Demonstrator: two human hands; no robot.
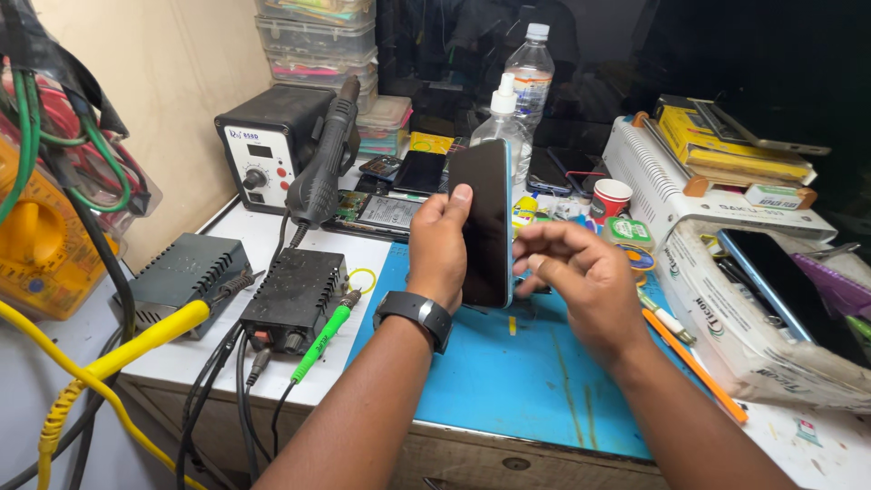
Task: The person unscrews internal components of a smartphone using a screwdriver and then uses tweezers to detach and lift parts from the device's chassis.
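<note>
Phone (486, 222) upright in left grip (442, 243) (edgewise).

A dark blank phone screen (487, 222) stands upright mid-bench; yellow flat boxes (726, 145) lie stacked at right.

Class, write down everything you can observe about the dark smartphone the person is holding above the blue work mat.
The slim dark smartphone has a glossy black glass front, unlit, and a thin pale teal edge down its right side. It stands upright on end, lifted above the blue work mat. The left hand grips it from the left, thumb pressed on the upper screen. The right hand hovers by its lower right edge; whether its fingers touch is unclear.
</note>
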